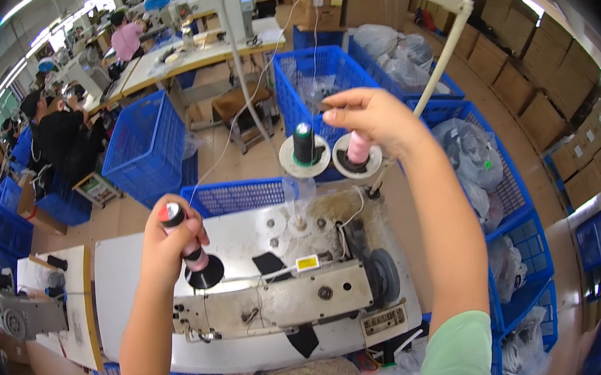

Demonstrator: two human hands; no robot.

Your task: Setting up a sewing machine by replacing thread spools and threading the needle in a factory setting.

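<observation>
My left hand (167, 235), above the left end of the sewing machine (288, 297), is wrapped round a thread spool (194, 255). That spool is tilted, with pale pink thread, a dark top and a wide black base. Over the thread stand, my right hand (379, 119) has thumb and forefinger pinched together; whatever lies between them is too small to make out. Just below it a pink thread cone (358, 148) stands upright on a white dish. Beside that, on another dish, sits a black thread cone (304, 146) with a green top.
A white table (120, 271) carries the machine. Blue crates (150, 137) stand around it, and those at the right hold clear-bagged goods (467, 158). A cream pole (445, 56) rises behind the stand. Cardboard boxes (552, 60) line the right; a person in pink (126, 40) sits far left.
</observation>
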